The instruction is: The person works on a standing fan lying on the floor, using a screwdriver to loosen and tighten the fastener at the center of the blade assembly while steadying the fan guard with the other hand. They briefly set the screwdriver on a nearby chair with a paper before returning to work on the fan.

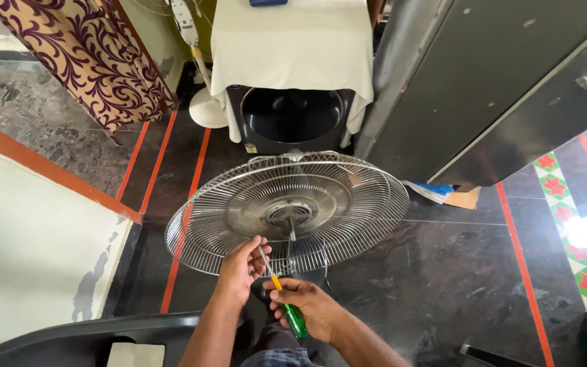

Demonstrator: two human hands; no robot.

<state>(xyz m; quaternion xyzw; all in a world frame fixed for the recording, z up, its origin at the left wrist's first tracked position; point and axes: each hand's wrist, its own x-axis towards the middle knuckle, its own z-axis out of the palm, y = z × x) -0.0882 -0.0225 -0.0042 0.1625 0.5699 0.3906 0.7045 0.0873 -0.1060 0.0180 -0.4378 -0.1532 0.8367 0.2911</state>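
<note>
Here the right hand [310, 307] is clenched round the green handle of a screwdriver [281, 290], whose thin shaft slants up toward the fan guard [287, 211] — a grip low on the handle that looks suited to turning. The left hand [242, 266] pinches the shaft near its tip with curled fingers, seemingly to steady it against the wire. The guard lies tilted, hub up, just in front of both hands and over the dark floor [443, 272], its spindle standing out from the centre. Beyond it stands a black bin [290, 119] under a white cloth [290, 47]; a small pale label sits at the bin's lower left corner. A grey cabinet [497, 88] rises on the right — beneath it, a blue-and-white packet [429, 191] and a brown block.
</note>
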